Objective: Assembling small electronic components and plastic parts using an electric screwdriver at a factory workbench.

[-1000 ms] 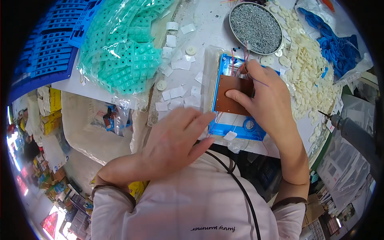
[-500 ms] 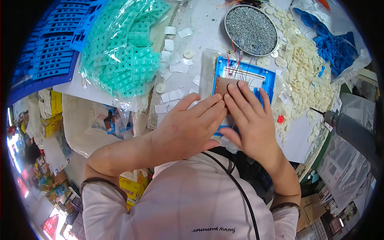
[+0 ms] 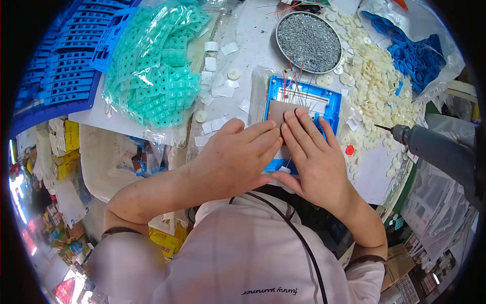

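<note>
A blue plastic casing (image 3: 331,111) lies on the worktable in front of me, its far part uncovered. On it rests a flat brown board (image 3: 279,110), with thin coloured wires (image 3: 289,90) running out past the far edge. My left hand (image 3: 240,152) lies with extended fingers, their tips on the board's left side. From the right, my right hand (image 3: 319,157) lies flat over the board with fingers stretched out. The fingertips of both hands nearly meet at the middle. Much of the board and the casing's near half is hidden under my hands.
Beyond the casing stands a round metal dish (image 3: 309,43) of small screws. Cream plastic discs (image 3: 372,76) and a red piece (image 3: 350,150) lie rightward, near a grey power screwdriver (image 3: 430,144). At left are bagged teal keypads (image 3: 167,86) and stacked blue casings (image 3: 76,55).
The whole view has shifted slightly, with the dish and casing appearing a little lower and further left. My hands stay on the brown board; my right thumb sits slightly closer to my left hand.
</note>
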Demonstrator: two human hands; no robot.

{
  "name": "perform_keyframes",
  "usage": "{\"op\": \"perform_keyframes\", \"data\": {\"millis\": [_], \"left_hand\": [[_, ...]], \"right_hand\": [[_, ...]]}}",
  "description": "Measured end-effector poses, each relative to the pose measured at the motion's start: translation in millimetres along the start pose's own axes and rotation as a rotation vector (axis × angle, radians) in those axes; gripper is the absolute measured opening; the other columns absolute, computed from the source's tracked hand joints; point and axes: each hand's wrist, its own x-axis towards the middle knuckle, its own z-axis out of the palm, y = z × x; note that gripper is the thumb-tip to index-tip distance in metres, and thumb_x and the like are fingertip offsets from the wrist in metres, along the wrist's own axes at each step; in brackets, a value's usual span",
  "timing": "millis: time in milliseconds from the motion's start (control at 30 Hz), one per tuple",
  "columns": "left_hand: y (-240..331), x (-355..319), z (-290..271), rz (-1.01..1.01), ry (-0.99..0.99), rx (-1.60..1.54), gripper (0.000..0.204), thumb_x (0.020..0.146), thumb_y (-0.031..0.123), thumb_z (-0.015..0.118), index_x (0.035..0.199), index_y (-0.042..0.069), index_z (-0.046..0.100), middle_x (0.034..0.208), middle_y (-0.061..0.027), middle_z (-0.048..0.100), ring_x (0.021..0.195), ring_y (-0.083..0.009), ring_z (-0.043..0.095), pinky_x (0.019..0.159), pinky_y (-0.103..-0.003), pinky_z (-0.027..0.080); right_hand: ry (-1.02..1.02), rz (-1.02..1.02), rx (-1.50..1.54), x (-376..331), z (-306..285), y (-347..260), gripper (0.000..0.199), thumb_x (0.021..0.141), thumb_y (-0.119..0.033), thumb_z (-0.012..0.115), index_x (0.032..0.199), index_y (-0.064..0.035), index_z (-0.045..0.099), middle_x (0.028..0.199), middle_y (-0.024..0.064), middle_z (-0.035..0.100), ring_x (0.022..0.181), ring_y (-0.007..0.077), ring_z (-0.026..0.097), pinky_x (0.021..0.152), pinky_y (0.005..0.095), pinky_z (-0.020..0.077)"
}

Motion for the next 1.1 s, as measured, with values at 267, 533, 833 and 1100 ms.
{"op": "perform_keyframes", "data": {"millis": [267,533,833,1100], "left_hand": [[-6.3,6.1,-3.9,0.052,-0.022,0.021,0.065,0.081,0.042,0.078,0.132,0.004,0.063,0.136,-0.0104,0.06,0.138,-0.0261,0.049,0.102,-0.049,0.039],[-14.2,11.3,-5.7,0.059,-0.055,0.005,0.073,0.074,0.04,0.085,0.136,0.011,0.06,0.146,-0.0101,0.052,0.143,-0.0288,0.044,0.1,-0.052,0.038],[-17.1,11.0,-7.5,0.085,-0.066,0.049,0.073,0.075,0.042,0.084,0.137,0.012,0.06,0.159,-0.0099,0.044,0.145,-0.0283,0.041,0.102,-0.053,0.038],[-19.0,8.9,-5.2,0.086,-0.065,0.086,0.07,0.079,0.046,0.08,0.138,0.014,0.06,0.16,-0.007,0.044,0.146,-0.0268,0.04,0.102,-0.053,0.038]], "right_hand": [[-0.097,0.002,-0.004,-12.1,-16.7,-1.3,0.067,0.083,-0.042,0.076,0.125,0.0097,0.066,0.141,0.0247,0.059,0.137,0.0377,0.052,0.115,0.05,0.0386],[-0.085,-0.062,0.094,-17.4,-28.9,17.4,0.053,0.079,-0.034,0.08,0.113,0.0061,0.071,0.137,0.0239,0.06,0.13,0.0399,0.055,0.112,0.0506,0.0412],[-0.024,-0.002,0.098,-31.6,-27.6,18.0,0.051,0.08,-0.034,0.08,0.118,-0.0009,0.07,0.139,0.0188,0.059,0.129,0.0386,0.054,0.108,0.0558,0.0413],[-0.055,0.018,0.05,-11.9,-18.5,22.9,0.063,0.082,-0.037,0.08,0.135,-0.0066,0.063,0.147,0.017,0.056,0.138,0.0399,0.049,0.113,0.0584,0.0359]]}}
